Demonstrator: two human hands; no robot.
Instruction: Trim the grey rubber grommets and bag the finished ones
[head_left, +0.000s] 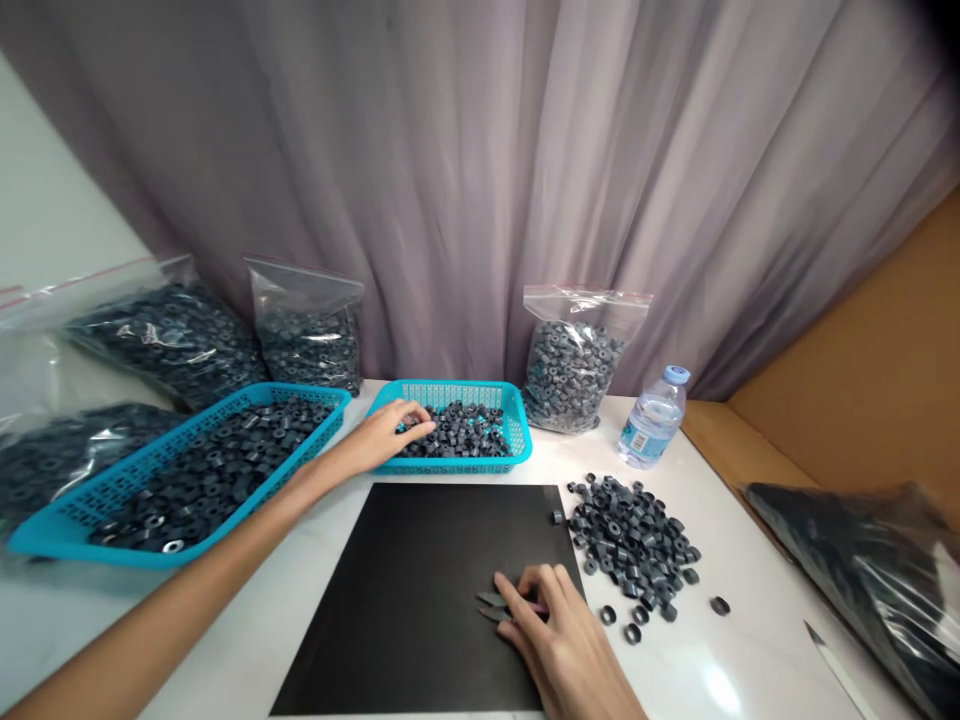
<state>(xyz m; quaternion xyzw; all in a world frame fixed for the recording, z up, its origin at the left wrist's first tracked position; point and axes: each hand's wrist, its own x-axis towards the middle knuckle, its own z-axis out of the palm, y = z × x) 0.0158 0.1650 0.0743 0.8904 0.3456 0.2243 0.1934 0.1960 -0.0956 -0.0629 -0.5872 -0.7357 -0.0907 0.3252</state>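
My left hand (394,432) reaches over the left side of the small blue basket (517,425), which holds dark ring-shaped parts (469,430). Its fingers are curved, and whether they pinch a part is too small to tell. Near the right edge of the black mat (405,590), my right hand (546,625) is closed on a small pair of snips (492,606), their two pointed blades spread apart and pointing left. A loose pile of dark rings (634,540) lies on the white table right of the mat.
A long blue basket (56,540) full of dark parts stands at the left. Behind it are plastic bags (307,340) of parts, with another bag (574,370) at the back right. A water bottle (652,425), a white pointed tool (836,668) and a dark bag (855,560) are on the right.
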